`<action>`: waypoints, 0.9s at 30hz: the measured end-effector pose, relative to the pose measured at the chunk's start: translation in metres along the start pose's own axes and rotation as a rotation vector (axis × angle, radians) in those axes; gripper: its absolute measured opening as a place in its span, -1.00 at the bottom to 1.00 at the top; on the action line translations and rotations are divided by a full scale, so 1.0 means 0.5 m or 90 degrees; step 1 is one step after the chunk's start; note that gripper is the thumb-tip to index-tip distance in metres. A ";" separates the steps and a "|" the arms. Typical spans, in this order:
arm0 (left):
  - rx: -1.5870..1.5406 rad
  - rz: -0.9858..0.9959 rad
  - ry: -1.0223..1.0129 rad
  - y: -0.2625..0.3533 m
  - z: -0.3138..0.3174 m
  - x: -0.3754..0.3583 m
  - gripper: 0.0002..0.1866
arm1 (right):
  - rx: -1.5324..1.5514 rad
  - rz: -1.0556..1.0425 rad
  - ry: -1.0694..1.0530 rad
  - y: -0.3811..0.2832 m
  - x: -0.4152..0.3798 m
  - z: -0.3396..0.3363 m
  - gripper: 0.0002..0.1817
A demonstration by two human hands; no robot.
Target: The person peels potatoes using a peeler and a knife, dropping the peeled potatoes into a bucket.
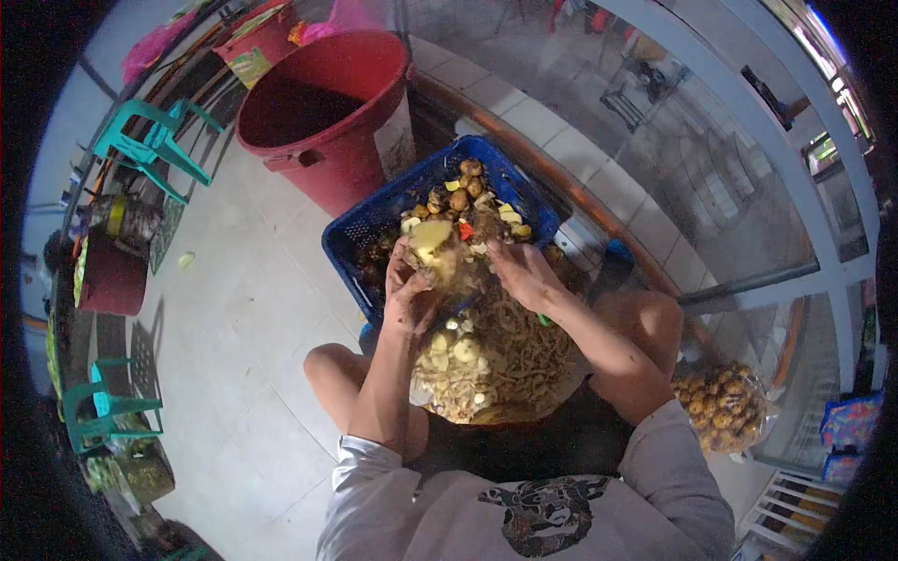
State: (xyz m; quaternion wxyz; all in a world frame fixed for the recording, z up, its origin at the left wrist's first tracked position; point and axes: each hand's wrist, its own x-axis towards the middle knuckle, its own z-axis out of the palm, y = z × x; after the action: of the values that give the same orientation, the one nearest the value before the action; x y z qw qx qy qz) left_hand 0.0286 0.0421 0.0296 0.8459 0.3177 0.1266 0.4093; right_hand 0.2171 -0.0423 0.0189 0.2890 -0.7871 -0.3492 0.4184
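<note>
My left hand (409, 290) is wrapped round a partly peeled, pale yellow potato (430, 238) above the near side of a blue crate (348, 238). My right hand (520, 273) is just to the right of it, fingers bent together; whatever they hold is hidden or blurred. Brown potatoes (458, 199) and pale cut pieces lie in the crate, with a small red item (466, 230) among them. Between my legs is a heap of peelings (524, 351), with pale peeled pieces (465, 351) on its left part.
A large red tub (318, 164) stands behind the crate. Teal plastic chairs (159, 140) are at the left. A clear bag of round brown produce (722, 409) sits at my right. Beyond the crate runs a glass partition; a white rack (795, 510) is at the lower right.
</note>
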 end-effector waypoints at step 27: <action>0.017 -0.057 0.127 -0.046 0.011 -0.020 -0.22 | -0.127 -0.216 -0.032 -0.114 -0.058 -0.023 -0.25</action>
State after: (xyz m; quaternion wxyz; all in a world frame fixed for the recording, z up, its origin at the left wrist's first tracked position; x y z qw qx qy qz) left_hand 0.0390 0.0211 0.0185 0.8420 0.2810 0.2297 0.3991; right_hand 0.1977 -0.0337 0.0806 0.2672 -0.7307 -0.5239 0.3466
